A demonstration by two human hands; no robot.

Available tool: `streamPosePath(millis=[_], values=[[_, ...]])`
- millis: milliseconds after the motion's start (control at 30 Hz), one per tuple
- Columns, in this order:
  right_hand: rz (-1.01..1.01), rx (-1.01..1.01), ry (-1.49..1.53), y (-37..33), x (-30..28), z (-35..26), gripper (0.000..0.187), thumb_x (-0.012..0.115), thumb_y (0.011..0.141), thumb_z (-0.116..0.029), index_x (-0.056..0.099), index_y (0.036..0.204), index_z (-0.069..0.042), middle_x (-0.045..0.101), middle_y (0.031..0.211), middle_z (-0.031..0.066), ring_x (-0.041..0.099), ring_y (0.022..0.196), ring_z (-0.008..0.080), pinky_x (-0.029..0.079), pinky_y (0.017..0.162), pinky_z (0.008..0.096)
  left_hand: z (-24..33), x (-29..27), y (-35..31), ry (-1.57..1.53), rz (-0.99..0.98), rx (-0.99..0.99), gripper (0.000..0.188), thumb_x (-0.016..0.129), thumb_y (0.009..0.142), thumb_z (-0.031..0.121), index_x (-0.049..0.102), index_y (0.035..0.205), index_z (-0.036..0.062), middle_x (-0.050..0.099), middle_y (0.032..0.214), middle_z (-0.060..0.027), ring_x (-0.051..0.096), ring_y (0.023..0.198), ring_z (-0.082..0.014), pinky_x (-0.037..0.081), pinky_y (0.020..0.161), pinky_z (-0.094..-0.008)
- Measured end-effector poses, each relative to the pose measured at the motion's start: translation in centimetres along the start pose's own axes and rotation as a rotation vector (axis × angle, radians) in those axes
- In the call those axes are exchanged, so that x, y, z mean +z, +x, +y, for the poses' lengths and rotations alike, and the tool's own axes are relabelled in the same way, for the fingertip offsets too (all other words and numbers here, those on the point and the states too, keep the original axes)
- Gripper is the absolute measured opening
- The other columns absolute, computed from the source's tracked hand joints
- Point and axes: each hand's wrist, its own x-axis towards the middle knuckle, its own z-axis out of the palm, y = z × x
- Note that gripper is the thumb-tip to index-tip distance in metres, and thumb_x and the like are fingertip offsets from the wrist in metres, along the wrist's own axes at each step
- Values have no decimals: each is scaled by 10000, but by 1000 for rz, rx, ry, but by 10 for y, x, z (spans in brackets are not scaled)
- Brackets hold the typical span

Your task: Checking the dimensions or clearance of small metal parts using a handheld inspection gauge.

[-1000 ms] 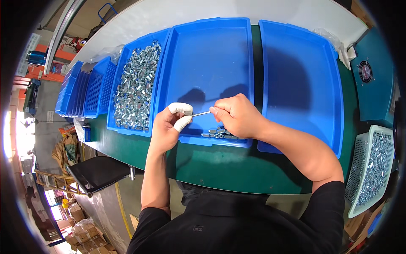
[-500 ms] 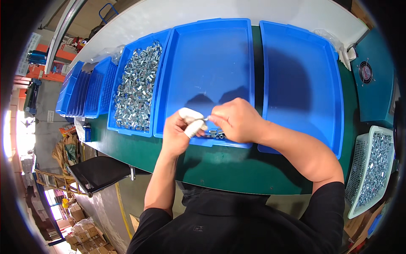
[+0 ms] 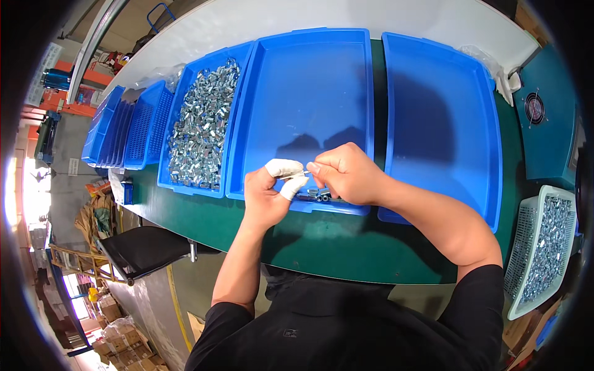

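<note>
My left hand has white covers on its thumb and a finger. Those covered tips are pinched on a small piece, mostly hidden, with a metallic glint. Close beside them, the thumb and forefinger of my right hand are pinched together; what they hold, if anything, is too small to make out. Both hands are over the front part of the middle blue tray. Beneath them, several small silver metal sleeves with round holes lie against that tray's near wall.
Left of it, a blue tray is full of silver metal pieces. Another blue tray lies to the right. Blue baskets stand at far left. A pale basket of metal pieces and a teal machine with a fan are at right.
My left hand has shifted slightly right and its covered fingertips have turned toward the right hand. The right hand stays nearly in place, still pinched.
</note>
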Motion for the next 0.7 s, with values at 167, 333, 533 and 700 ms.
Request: streamPosePath(millis=[167,333,533,700], values=[[158,-226,-31,0,-3,3,393,511,1026,-188,576,676,-23,518,515,24,498,471,83,391,475,278,-5,-37,0,52,141,-133,94,727,899,79,702,969,20,702,802,-49,648,701,-108,514,640,-254],[192,-138,76,5,-5,7,409,518,1035,-210,569,680,-14,518,533,26,509,482,86,388,480,273,-22,-90,13,822,560,30,195,762,868,86,706,1046,31,703,1001,-89,662,921,-205,517,803,-306],[160,-160,-81,4,-3,7,403,531,1031,-222,575,686,-18,513,531,25,509,485,83,381,485,274,-3,-61,12,419,-187,6,263,859,741,126,716,941,35,718,918,-83,671,870,-234,517,789,-334],[179,-162,-19,6,-2,9,389,538,1024,-210,581,690,-16,507,527,12,504,492,72,382,485,269,1,-32,35,280,-596,-120,274,860,739,145,706,922,13,711,871,-95,667,794,-230,520,696,-341]])
